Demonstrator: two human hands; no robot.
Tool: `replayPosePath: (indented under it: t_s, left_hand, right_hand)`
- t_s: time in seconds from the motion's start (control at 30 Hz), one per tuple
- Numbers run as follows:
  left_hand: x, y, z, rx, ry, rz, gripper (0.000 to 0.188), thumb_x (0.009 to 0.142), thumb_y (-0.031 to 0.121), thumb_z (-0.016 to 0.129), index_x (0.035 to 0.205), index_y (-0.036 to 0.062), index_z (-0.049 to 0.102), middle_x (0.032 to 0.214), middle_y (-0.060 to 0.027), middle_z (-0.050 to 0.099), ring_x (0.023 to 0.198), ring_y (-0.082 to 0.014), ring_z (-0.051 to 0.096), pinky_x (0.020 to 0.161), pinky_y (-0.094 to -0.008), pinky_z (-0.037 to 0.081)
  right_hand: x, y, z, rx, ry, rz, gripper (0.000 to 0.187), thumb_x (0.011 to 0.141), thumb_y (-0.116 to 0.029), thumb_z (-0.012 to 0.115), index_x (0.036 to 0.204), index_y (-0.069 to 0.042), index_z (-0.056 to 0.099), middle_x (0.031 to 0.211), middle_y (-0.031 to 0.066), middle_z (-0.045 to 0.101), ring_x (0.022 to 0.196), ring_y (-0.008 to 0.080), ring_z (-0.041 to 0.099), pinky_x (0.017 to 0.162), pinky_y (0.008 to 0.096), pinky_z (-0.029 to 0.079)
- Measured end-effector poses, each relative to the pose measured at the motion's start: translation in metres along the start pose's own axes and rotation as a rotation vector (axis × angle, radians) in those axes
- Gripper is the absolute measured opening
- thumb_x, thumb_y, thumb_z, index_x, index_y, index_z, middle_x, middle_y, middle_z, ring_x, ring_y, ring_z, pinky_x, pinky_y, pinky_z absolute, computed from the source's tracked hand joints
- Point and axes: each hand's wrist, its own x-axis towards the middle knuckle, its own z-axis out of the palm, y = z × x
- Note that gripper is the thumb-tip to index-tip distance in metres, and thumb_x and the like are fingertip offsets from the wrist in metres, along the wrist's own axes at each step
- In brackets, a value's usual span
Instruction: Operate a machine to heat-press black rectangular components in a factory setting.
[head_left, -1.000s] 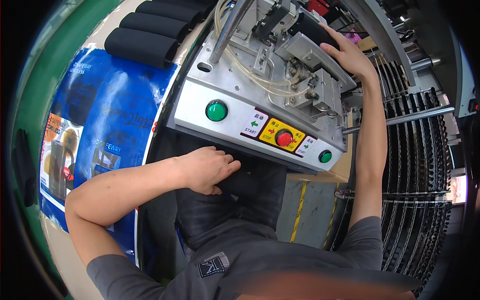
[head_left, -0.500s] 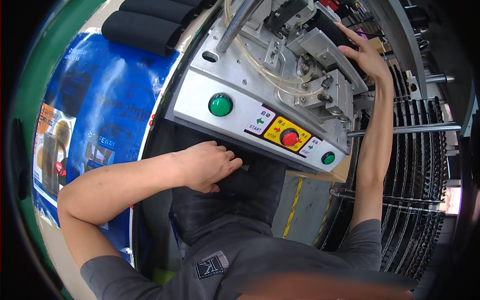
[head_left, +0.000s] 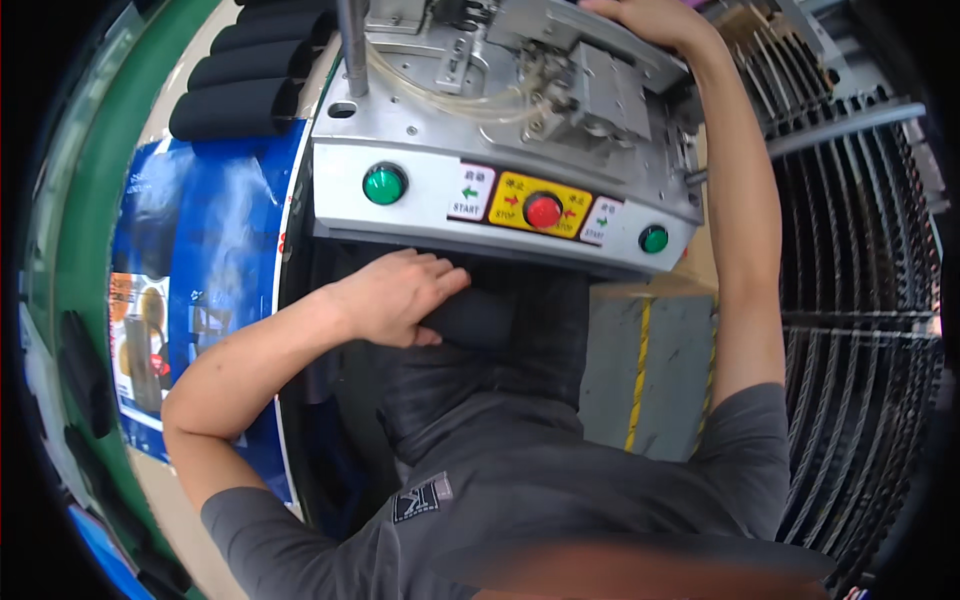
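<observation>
Over my lap, my left hand (head_left: 400, 298) is closed around one end of a dark, rounded cylinder (head_left: 478, 318) that blends with my dark trousers. My right arm reaches across the right end of a metal machine (head_left: 590, 100). At the top edge, behind the machine's raised block, is my right hand (head_left: 655, 18); its fingers are mostly cut off, so what they touch is hidden. Along the machine's white front panel (head_left: 425, 190) sit a green button (head_left: 385, 183), a red button (head_left: 543, 210) in a yellow patch and a smaller green button (head_left: 653, 239).
Several black padded cylinders (head_left: 235, 108) lie in a row at the upper left, beyond a glossy blue printed sheet (head_left: 225, 235). Racks with dark ribbed rows (head_left: 850, 300) stand on the right. A metal post (head_left: 352, 50) rises from the machine; a bar (head_left: 850, 128) juts right.
The view has turned and shifted, so the machine sits higher and straighter. My right hand has gone from a black cylinder in the machine to the top edge. The cylinder under my left hand shows more.
</observation>
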Motion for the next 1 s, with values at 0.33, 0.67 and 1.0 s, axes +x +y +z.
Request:
replayPosePath:
  t_s: [0.33, 0.67, 1.0]
  left_hand:
    - [-0.049, 0.048, -0.032, 0.156, 0.452, -0.294, 0.075, 0.069, 0.016, 0.092, 0.135, 0.0034, 0.058, 0.165, -0.0190, 0.052, 0.121, -0.0366, 0.068, 0.103, -0.0414, 0.054]
    - [-0.059, 0.009, -0.010, 0.289, 0.741, -0.270, 0.076, 0.063, 0.008, 0.088, 0.133, 0.0034, 0.060, 0.166, -0.0174, 0.053, 0.122, -0.0369, 0.066, 0.107, -0.0423, 0.052]
    - [-0.066, 0.005, -0.012, 0.346, 1.063, -0.194, 0.072, 0.073, 0.008, 0.089, 0.139, 0.0029, 0.059, 0.152, -0.0222, 0.063, 0.129, -0.0389, 0.066, 0.111, -0.0497, 0.052]
  right_hand:
    - [-0.200, -0.017, 0.156, 0.591, 1.287, -0.461, 0.049, 0.103, -0.020, 0.063, 0.147, 0.001, 0.063, 0.143, 0.0180, 0.067, 0.130, 0.0295, 0.064, 0.116, 0.0406, 0.048]
    - [-0.244, -0.060, 0.240, 0.638, 1.449, -0.473, 0.033, 0.105, -0.012, 0.051, 0.132, 0.002, 0.063, 0.121, 0.0182, 0.073, 0.108, 0.0302, 0.066, 0.100, 0.0429, 0.054]
    - [-0.216, -0.166, 0.385, 0.576, 0.254, -0.575, 0.018, 0.101, -0.020, 0.074, 0.111, -0.005, 0.076, 0.101, 0.0104, 0.079, 0.089, 0.0357, 0.074, 0.080, 0.0408, 0.059]
